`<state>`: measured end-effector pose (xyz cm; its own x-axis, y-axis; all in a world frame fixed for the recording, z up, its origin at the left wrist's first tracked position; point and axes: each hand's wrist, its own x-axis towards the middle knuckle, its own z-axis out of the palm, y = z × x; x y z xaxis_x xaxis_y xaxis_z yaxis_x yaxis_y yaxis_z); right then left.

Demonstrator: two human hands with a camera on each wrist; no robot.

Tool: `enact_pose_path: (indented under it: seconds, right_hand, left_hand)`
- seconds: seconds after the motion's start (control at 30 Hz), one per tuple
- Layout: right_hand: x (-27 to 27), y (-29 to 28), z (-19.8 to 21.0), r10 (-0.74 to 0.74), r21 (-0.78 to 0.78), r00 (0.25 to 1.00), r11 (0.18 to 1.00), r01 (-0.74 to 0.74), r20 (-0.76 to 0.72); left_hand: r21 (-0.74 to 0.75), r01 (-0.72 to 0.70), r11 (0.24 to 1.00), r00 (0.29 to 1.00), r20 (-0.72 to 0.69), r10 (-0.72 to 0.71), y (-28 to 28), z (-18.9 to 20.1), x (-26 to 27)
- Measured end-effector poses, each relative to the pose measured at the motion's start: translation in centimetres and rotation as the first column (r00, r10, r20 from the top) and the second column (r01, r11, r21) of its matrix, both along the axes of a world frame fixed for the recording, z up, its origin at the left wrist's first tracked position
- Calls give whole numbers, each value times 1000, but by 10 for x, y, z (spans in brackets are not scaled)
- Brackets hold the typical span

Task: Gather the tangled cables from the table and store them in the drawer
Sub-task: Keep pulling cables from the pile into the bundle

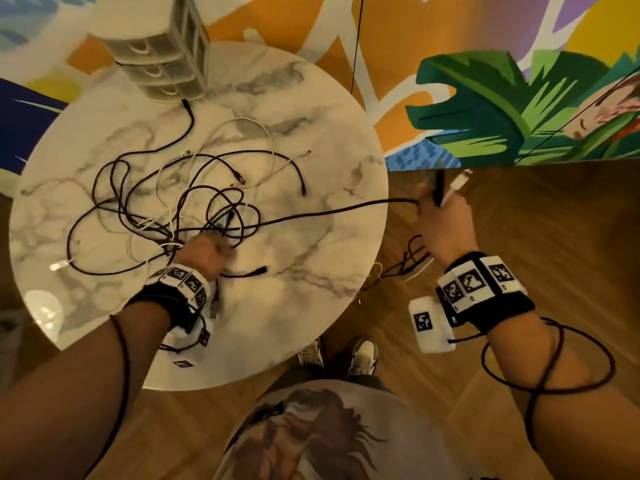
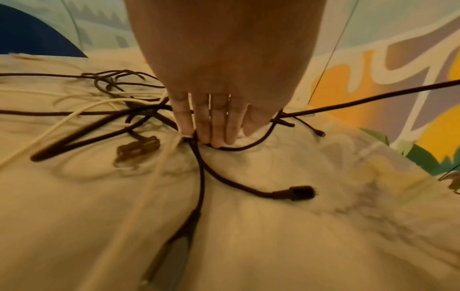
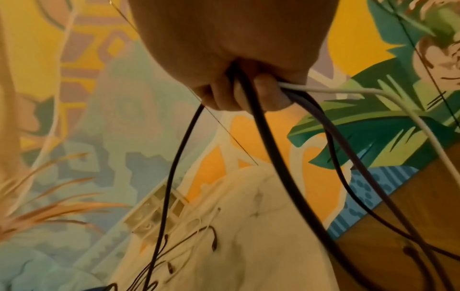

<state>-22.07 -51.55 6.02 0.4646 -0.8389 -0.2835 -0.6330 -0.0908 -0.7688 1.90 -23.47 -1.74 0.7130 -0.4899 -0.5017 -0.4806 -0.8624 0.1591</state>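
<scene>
While the left hand (image 1: 204,252) presses down into the knot of tangled cables (image 1: 166,209) on the round marble table (image 1: 311,140), its fingers (image 2: 206,126) lie straight and close together, tips on a black cable against the tabletop. Black and white leads loop out from under that hand in all directions; a black plug (image 2: 295,193) lies just in front of the fingertips, and a flat brown connector (image 2: 139,149) lies to their left.

Off the table's right edge, the right hand (image 1: 445,220) is raised over the wooden floor (image 1: 519,220), fingers curled round a bundle of cable ends. From the right wrist view, two black cables (image 3: 261,126) and one white cable (image 3: 348,91) run out of this fist. One black lead (image 1: 329,213) stretches taut from that hand back across the table into the tangle, and further loops hang below the hand beside the table's rim.

A small clear drawer unit (image 1: 162,53) stands at the far edge of the table, well apart from the heap, its drawers pushed in. One black cable end (image 1: 185,102) lies just in front of it. Behind the table runs a painted mural wall (image 1: 485,109) with green leaves. The person's shoes (image 1: 362,351) show on the floor below the near rim.
</scene>
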Motion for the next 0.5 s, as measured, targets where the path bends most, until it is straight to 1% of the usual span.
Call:
enact_pose_path:
  seconds: [0.03,0.07,0.1,0.13,0.17,0.2,0.23,0.27,0.3,0.33,0.4,0.43,0.5]
  right_hand:
    - [-3,-2,5,-47,-10,997,999,48,58]
    - [-5,-2,10,-68,-17,992,997,70,107]
    - [-6,0,14,-57,-28,989,998,61,133]
    - [-7,2,17,-25,-45,990,998,31,139]
    - [-6,5,19,14,-64,990,998,-5,138]
    - [-4,8,20,45,-72,989,997,-36,140]
    - [-1,11,22,66,-73,986,996,-55,155]
    - [2,13,25,78,-71,980,995,-66,182]
    - [4,14,27,81,-69,973,995,-67,214]
    - [6,14,30,66,-65,967,997,-51,248]
    - [6,8,33,-26,-19,944,999,34,328]
    - [2,2,34,-111,28,923,994,108,368]
    - [-6,-9,29,-275,114,880,961,250,388]
  left_hand:
    - [15,-14,1000,999,51,13,-3,5,-2]
    - [-27,-22,999,993,112,25,-7,11,-7]
    - [-137,0,991,986,166,23,-14,20,-18]
    - [-276,49,960,982,189,4,-25,28,-32]
    - [-401,114,909,982,182,-43,-39,35,-46]
    - [-476,173,862,982,150,-114,-55,42,-60]
    - [-510,215,833,976,97,-193,-70,45,-71]
    - [-523,236,819,967,43,-251,-82,45,-80]
    - [-524,229,820,961,-12,-276,-90,39,-83]
    - [-507,193,840,965,-58,-257,-92,31,-81]
    - [-414,92,906,985,-94,-143,-78,15,-67]
    - [-361,45,932,993,-84,-80,-66,10,-58]
    - [-333,-16,943,999,-37,4,-44,6,-39]
